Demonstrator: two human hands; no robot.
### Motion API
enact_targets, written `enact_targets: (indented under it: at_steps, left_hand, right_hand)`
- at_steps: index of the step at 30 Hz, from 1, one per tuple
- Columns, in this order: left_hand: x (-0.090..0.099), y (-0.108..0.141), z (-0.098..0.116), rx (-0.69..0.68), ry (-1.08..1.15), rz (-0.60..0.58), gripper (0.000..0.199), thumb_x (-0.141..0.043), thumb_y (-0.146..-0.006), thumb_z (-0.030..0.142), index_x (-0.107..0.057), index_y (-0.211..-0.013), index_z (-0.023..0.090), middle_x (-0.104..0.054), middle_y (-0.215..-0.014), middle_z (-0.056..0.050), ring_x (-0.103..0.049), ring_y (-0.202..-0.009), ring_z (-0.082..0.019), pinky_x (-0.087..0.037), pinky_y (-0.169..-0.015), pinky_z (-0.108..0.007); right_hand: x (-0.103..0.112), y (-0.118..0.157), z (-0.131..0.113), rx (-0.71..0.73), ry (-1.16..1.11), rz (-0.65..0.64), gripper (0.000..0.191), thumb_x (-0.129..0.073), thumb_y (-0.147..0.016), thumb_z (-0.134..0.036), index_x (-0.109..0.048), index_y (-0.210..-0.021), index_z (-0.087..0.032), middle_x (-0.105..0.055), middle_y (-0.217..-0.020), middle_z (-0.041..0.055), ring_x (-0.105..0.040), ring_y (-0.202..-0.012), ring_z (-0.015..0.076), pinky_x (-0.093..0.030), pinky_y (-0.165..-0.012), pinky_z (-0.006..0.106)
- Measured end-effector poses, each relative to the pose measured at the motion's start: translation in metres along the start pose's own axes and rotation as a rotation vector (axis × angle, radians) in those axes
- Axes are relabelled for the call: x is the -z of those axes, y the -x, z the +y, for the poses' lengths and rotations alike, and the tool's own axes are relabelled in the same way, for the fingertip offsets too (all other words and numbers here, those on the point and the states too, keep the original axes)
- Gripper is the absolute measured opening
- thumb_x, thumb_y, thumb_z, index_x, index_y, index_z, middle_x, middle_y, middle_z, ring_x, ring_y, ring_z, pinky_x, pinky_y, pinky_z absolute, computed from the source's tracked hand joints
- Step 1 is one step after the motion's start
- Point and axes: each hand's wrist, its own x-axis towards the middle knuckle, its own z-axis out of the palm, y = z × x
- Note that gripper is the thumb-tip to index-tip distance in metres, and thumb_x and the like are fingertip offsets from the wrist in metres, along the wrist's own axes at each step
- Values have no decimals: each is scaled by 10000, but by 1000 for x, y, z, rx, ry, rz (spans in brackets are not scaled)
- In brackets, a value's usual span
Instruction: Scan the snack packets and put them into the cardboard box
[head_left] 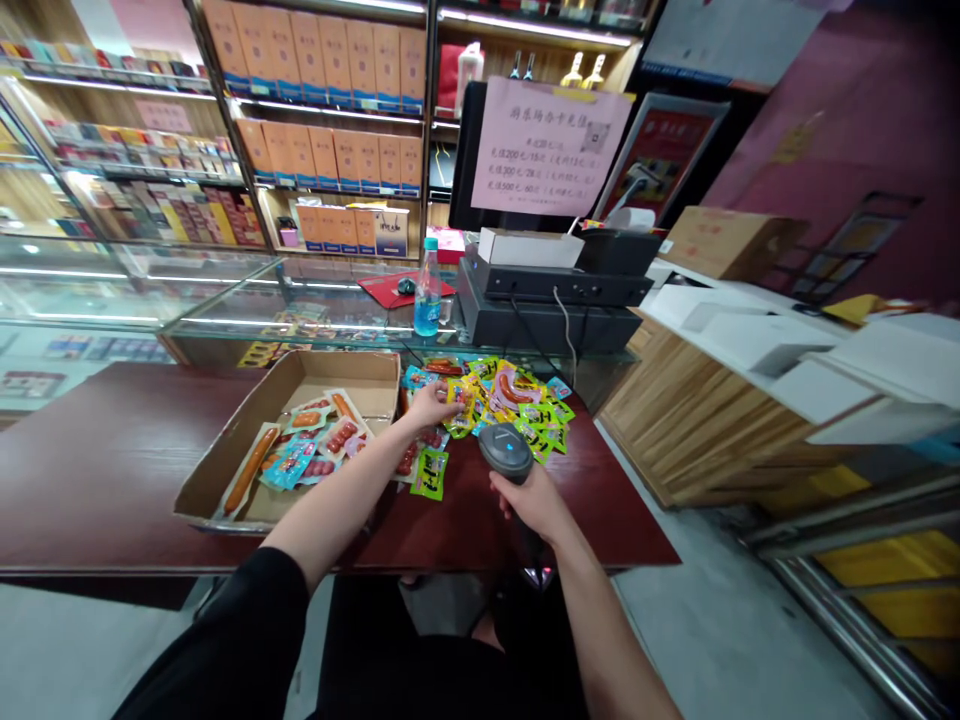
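Basically, dk. red table under it all. Open cardboard box at pile's 9 o'clock, sausage pkts. inside. Loose snack pile on tabletop, at box's 3 o'clock. Dk. scanner at pile's 6 o'clock; R hand wrapped round its grip. L hand at pile's 9 o'clock edge, thumb & fingers nearly closed, pinching yellow pkt..

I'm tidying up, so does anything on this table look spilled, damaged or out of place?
Nothing looks plainly spilled or damaged. Only the heap of packets looks untidy: they overlap at mixed angles on the table, beside the cardboard box.
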Motion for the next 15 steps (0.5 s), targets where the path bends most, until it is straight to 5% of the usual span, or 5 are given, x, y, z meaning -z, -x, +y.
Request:
enact_targets:
  at_steps: [5, 15]
  left_hand:
    - [-3, 3, 11, 58, 340, -34, 501, -894, -485, 342, -682, -889, 135, -716, -832, -53, -643, -698, -144, -490, -621, -236]
    - [-4, 4, 12, 133, 333, 22, 453, -897, -515, 336, -686, -859, 130, -698, -738, -39, -672, -696, -154, -519, -627, -238]
  right_hand:
    - [-2, 1, -1, 16, 0, -17, 206, -631, -753, -380, -574, -659, -206, -580, -442, -12, -543, -360, 144, -430, -383, 237]
    - [-8, 6, -7, 29, 23, -81, 182, -623, -759, -348, -571, -683, -190, -558, -427, -19, -535, -348, 135, -403, -363, 217]
